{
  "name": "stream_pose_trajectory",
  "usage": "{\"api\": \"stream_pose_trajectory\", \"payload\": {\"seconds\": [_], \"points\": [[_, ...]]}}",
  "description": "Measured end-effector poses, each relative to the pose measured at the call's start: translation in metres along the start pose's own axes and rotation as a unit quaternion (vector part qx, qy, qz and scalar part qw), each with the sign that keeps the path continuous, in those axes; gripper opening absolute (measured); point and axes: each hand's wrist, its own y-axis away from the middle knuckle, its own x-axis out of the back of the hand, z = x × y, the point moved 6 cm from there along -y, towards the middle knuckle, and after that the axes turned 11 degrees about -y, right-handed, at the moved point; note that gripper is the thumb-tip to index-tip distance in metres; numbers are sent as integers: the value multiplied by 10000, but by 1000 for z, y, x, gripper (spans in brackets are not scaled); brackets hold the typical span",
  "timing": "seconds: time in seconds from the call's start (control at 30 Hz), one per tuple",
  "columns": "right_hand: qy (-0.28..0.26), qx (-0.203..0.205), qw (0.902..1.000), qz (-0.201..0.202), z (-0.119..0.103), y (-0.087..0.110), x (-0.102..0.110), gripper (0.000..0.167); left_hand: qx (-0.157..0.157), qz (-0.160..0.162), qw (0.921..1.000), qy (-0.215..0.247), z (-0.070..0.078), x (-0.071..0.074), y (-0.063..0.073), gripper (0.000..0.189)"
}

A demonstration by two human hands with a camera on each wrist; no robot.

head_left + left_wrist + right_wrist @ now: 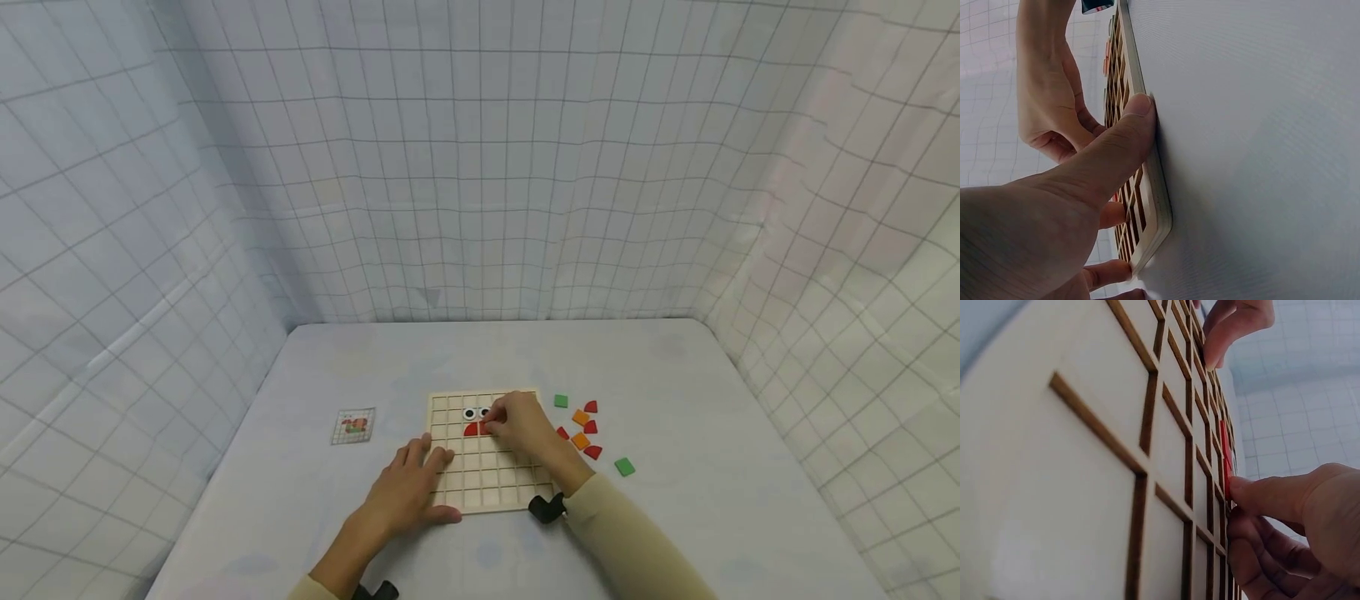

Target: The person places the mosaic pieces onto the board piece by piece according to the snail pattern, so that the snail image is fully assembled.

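A square wooden grid board [480,479] lies on the table. My left hand [405,493] rests at its near left corner; in the left wrist view the thumb [1116,140] presses along the near edge and other fingers touch the left side. With thumb and fingertips, my right hand [528,429] pinches a red tile [484,428] at a cell in the board's upper middle. Just left of it a red quarter-round tile [470,430] sits in a cell. Above them are two black-and-white eye tiles [469,414], the right one partly hidden by the right hand.
Right of the board lie loose red quarter-round tiles [591,407], orange square tiles [581,442] and green square tiles [625,467]. A small gridded picture card [353,426] lies to the left. White gridded cloth walls [480,208] surround the table.
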Motion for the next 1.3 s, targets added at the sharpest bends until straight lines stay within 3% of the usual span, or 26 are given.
{"api": "stream_pose_trajectory", "payload": {"seconds": [0.33, 0.63, 1.0, 1.3], "points": [[189, -304, 9993, -100, 6, 3, -1, 8, 50, 3, 10000, 60, -1, -2, 1, 92], [253, -118, 9995, -142, -3, 6, -2, 6, 3, 58, 9999, 101, -3, 0, 5, 92], [325, 15, 9995, -12, -3, 25, 18, 5, 57, 25, 9998, 204, 0, -1, 4, 92], [425, -199, 9985, 270, 19, 49, 56, 10, 28, 49, 9998, 204, 2, -1, 4, 91]]}}
